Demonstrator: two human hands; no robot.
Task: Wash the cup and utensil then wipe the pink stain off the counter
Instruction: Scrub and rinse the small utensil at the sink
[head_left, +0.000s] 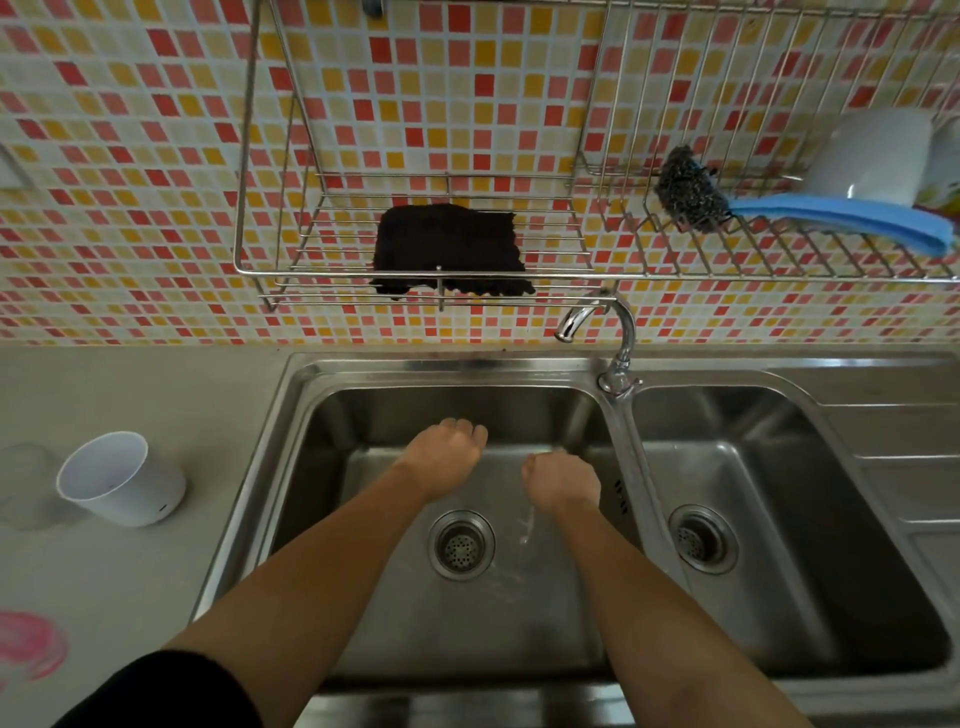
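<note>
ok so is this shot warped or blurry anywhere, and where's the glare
Head view, edges: the wide-angle lens bows the rack rails and the sink rim. Head view, top right: the mug is smeared soft. Head view, centre: glare sits on the tap; the basin walls are dim.

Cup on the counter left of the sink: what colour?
The cup is plain white, best seen in the head view.

Steel scourer (688, 189) on wire rack (779, 276)
</note>
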